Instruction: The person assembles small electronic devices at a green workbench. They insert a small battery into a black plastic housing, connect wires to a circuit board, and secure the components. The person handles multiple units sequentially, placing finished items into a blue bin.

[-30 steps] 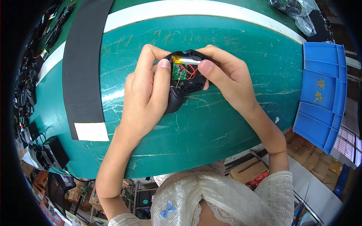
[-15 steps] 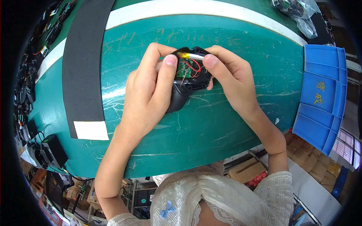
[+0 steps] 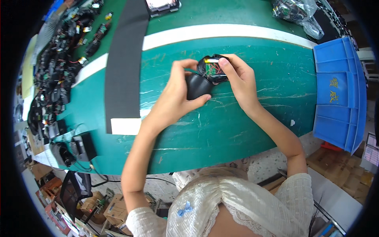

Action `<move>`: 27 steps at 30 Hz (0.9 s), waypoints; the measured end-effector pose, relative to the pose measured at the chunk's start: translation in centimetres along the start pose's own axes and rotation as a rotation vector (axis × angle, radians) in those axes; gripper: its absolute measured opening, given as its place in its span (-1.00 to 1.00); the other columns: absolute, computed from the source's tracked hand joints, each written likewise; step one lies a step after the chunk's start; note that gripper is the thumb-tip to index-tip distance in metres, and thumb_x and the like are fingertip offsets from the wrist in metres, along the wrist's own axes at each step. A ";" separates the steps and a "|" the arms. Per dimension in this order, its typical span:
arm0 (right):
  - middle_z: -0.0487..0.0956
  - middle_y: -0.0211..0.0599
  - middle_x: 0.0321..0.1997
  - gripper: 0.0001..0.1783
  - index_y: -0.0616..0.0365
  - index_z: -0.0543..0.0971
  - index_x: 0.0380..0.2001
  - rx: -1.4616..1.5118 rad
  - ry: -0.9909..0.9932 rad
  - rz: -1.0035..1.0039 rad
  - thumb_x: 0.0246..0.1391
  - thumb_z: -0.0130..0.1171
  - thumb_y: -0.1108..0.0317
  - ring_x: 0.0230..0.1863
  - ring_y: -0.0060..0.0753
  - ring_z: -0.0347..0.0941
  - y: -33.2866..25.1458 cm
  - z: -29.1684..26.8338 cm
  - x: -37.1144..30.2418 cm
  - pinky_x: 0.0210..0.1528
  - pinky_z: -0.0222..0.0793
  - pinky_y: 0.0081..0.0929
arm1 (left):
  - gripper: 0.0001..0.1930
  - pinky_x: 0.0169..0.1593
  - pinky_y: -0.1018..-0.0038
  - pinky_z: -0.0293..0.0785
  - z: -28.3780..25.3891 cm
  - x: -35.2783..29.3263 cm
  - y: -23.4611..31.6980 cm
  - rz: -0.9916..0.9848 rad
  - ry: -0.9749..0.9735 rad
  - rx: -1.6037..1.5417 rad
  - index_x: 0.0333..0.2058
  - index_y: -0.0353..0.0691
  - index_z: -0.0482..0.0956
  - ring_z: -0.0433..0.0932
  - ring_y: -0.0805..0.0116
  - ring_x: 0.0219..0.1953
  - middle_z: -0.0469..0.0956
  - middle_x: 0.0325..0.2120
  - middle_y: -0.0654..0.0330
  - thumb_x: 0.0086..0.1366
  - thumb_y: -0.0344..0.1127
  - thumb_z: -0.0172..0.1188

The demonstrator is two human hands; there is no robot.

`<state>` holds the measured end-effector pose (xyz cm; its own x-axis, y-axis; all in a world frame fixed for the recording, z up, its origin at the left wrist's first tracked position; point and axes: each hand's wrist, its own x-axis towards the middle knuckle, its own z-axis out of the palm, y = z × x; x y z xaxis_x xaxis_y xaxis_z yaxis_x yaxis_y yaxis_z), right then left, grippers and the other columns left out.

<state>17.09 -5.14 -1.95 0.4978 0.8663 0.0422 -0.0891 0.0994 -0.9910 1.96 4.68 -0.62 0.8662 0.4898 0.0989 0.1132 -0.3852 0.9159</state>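
An opened black game controller (image 3: 197,87) is held between both hands above the green bench. Inside it show a green circuit board (image 3: 211,70), thin red wires and a battery (image 3: 211,61) with a yellow end along the upper edge. My left hand (image 3: 170,98) curves round the controller's left grip, thumb below it and fingers at its upper side. My right hand (image 3: 244,85) grips the other side, its thumb lying on the battery's right end. The fingers behind the controller are partly hidden.
A black mat strip (image 3: 123,75) with a white end runs up the bench on the left. Several controller parts with wires (image 3: 59,75) are heaped beyond it. A blue plastic bin (image 3: 335,94) stands at the right edge, and a bagged bundle (image 3: 296,10) lies far right.
My left hand has shifted from the upper left edge of the controller down to its grip, thumb off the board. The view has swung left, showing more piled parts.
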 end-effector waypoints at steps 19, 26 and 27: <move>0.48 -0.38 -0.21 -0.59 0.12 0.40 -0.11 0.931 0.155 0.186 0.25 -0.17 0.01 -0.18 -0.55 0.44 -5.6 -1.1 -12.5 -0.28 0.45 -0.52 | -0.53 -0.18 0.33 0.44 6.3 -4.9 14.8 0.276 0.125 0.270 -0.11 -0.32 0.36 0.49 0.06 -0.23 0.43 -0.24 -0.02 0.01 -0.33 0.33; 0.50 -0.40 -0.21 -0.65 0.09 0.42 -0.14 0.857 0.420 -0.012 0.23 -0.12 0.06 -0.19 -0.55 0.44 -9.4 -5.9 -16.3 -0.21 0.39 -0.56 | -0.48 -0.11 0.28 0.39 10.6 -3.3 18.2 0.717 -0.050 0.362 -0.06 -0.33 0.33 0.42 0.02 -0.18 0.40 -0.21 0.00 -0.01 -0.35 0.30; 0.50 -0.40 -0.21 -0.67 0.09 0.42 -0.15 0.809 0.480 -0.065 0.24 -0.11 0.08 -0.19 -0.55 0.44 -10.0 -6.3 -16.7 -0.21 0.39 -0.56 | -0.44 -0.09 0.28 0.38 11.1 -2.9 18.6 0.783 -0.079 0.404 -0.04 -0.34 0.30 0.41 0.01 -0.17 0.40 -0.20 -0.01 -0.02 -0.34 0.32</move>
<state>15.10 -23.73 6.44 0.8090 0.5707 -0.1405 -0.5307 0.6066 -0.5919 6.94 -12.58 11.81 0.7966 -0.0805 0.5991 -0.3766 -0.8413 0.3877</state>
